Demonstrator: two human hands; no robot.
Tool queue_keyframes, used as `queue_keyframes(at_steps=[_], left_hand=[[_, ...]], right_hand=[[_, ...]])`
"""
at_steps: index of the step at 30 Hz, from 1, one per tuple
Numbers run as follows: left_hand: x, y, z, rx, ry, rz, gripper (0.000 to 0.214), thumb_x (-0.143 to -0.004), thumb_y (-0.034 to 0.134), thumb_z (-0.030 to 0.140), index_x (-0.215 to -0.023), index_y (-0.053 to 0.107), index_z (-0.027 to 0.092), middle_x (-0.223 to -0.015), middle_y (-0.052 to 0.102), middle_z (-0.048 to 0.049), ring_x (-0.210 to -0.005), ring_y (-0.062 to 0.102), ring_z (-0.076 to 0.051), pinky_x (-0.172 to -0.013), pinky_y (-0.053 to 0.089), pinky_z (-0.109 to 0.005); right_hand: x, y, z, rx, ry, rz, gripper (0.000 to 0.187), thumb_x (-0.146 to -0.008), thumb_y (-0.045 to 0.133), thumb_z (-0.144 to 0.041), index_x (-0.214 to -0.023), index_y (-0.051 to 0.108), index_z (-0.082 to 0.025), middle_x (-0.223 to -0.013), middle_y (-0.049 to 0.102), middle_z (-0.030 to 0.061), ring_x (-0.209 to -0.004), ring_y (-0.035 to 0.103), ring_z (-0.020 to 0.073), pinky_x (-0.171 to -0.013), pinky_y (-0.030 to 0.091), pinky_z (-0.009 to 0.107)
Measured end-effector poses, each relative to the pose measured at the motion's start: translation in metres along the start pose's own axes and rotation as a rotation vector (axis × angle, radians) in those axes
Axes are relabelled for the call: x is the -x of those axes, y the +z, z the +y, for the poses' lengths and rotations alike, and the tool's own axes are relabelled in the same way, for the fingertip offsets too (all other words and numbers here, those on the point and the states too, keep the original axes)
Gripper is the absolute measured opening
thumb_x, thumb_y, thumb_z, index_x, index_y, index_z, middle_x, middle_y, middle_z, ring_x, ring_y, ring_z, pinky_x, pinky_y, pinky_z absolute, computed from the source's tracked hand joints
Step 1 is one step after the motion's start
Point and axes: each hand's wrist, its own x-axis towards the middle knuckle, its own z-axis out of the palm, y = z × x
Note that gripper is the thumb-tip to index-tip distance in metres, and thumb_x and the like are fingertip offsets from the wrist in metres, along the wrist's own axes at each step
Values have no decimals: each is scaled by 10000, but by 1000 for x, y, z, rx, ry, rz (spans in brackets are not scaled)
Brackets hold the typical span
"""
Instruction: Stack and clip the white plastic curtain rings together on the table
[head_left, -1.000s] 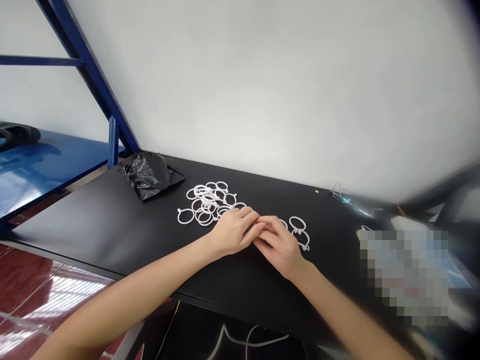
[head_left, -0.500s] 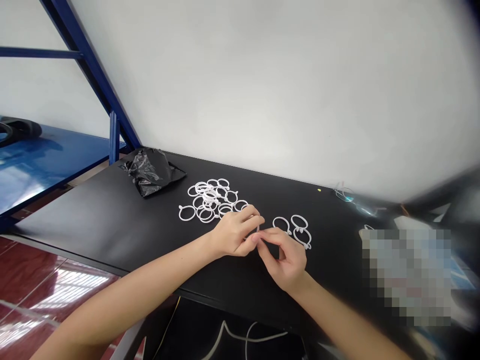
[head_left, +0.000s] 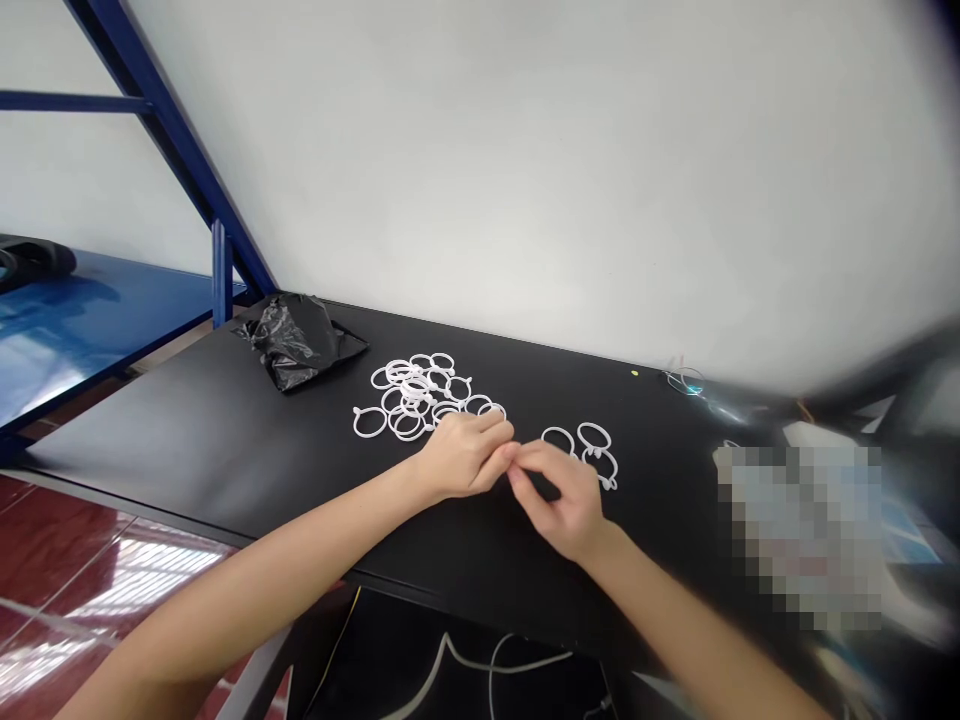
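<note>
My left hand (head_left: 469, 455) is closed just above the black table, its thumb and fingers pressed together around a white curtain ring that is almost wholly hidden by them. Against its fingertips, my right hand (head_left: 562, 492) pinches at the same spot with thumb and forefinger. Behind my left hand lies a loose pile of white curtain rings (head_left: 415, 388), each with a small eyelet. A smaller group of similar rings (head_left: 595, 437) rests just beyond my right hand, partly covered by it.
A crumpled black plastic bag (head_left: 296, 340) sits at the back left of the black table (head_left: 225, 440). Clear plastic wrapping (head_left: 686, 382) lies at the back right, near a blurred-out package (head_left: 802, 540). A blue frame (head_left: 223, 270) and blue shelf stand left; cables (head_left: 495, 665) hang below.
Both hands have shifted slightly up and left in view, along with the whole scene. My fingers have closed in, and the white sliver seen between them before is now covered.
</note>
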Motion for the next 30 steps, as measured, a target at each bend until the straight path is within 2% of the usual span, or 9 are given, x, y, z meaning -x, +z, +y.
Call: queue_keyframes(at_steps=[2, 6, 9, 12, 17, 19, 24, 27, 30], left_hand=[[-2, -2, -9, -61, -111, -26, 464, -1028, 265, 355, -702, 538, 171, -643, 540, -10, -544, 449, -121, -510, 346, -254], [-5, 4, -27, -147, -213, -50, 421, -1007, 406, 418, -711, 572, 169, -682, 589, -35, -719, 509, -174, -593, 385, -271], [-4, 12, -34, -166, -203, -126, 412, -977, 468, 477, -746, 599, 162, -727, 597, -47, -765, 513, -194, -671, 431, -305], [-3, 15, -34, -191, -202, -175, 395, -934, 530, 519, -844, 628, 148, -887, 619, -87, -851, 535, -226, -773, 466, -375], [-2, 9, -23, -136, -214, -101, 328, -915, 580, 478, -955, 624, 155, -1215, 561, -157, -1086, 515, -289, -904, 465, -455], [-2, 7, -16, -68, -200, -102, 287, -916, 591, 447, -971, 614, 166, -1233, 560, -148, -1119, 514, -287, -936, 459, -462], [-2, 8, -3, 199, -160, -160, 265, -899, 628, 324, -1122, 588, 187, -1223, 598, -117, -1144, 535, -253, -992, 457, -450], [-3, 8, 0, 416, -214, -148, 353, -869, 674, 270, -1200, 584, 185, -1258, 603, -118, -1173, 544, -240, -1015, 468, -441], [-6, 4, 1, 739, -373, -195, 313, -838, 711, 243, -1132, 635, 170, -1121, 665, -94, -954, 644, -180, -877, 559, -368]], right_hand=[[-5, -13, 14, 104, 128, -41, 62, -868, 612, -196, -902, 663, -192, -807, 718, 48, -718, 682, 178, -700, 556, 305], [-10, -39, 42, 394, 535, -125, 133, -848, 636, -334, -828, 662, -206, -606, 654, -7, -519, 594, 152, -550, 481, 282], [-8, -50, 51, 499, 614, -190, 198, -830, 642, -414, -843, 669, -218, -614, 664, -8, -501, 588, 157, -485, 426, 266], [-4, -53, 50, 547, 595, -246, 252, -774, 696, -434, -897, 676, -215, -686, 692, 6, -508, 600, 162, -476, 425, 266], [2, -45, 43, 571, 501, -288, 187, -728, 721, -275, -895, 662, -214, -692, 672, 5, -520, 596, 163, -473, 409, 260], [0, -41, 40, 535, 454, -337, 110, -757, 636, -159, -850, 649, -215, -699, 661, -4, -504, 568, 139, -481, 398, 250], [-6, -35, 31, 409, 318, -473, 196, -775, 539, -26, -807, 622, -200, -763, 637, -3, -539, 542, 115, -493, 401, 237], [-5, -34, 28, 356, 163, -439, 217, -833, 513, -25, -818, 643, -197, -831, 641, 19, -609, 579, 126, -542, 455, 248], [-4, -32, 28, 319, -7, -287, 242, -892, 505, -51, -788, 663, -203, -862, 663, 43, -729, 637, 154, -617, 516, 265]])
